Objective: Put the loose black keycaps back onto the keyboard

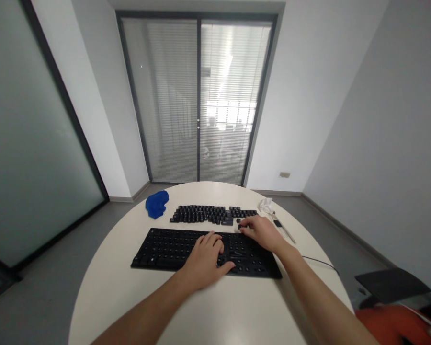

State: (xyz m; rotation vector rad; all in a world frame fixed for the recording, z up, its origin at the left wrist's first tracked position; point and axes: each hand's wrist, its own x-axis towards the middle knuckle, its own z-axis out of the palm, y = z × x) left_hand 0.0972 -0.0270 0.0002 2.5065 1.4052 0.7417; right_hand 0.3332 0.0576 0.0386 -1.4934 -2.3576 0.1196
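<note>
A black keyboard lies across the round table, its key positions mostly showing bare stems without caps. Beyond its far edge, loose black keycaps are laid out in rows like a keyboard. My left hand rests over the middle of the keyboard, palm down with thumb stretched out and fingers partly bent, holding nothing visible. Past the keyboard's back edge, my right hand pinches a small black keycap between thumb and fingertips, close to the right end of the rows. That hand hides part of the keyboard's right side.
A crumpled blue cloth lies at the table's back left. At the back right are a crumpled white tissue or bag and a thin, light-coloured stick-like tool. A dark cable crosses the right edge. A chair stands right of the table.
</note>
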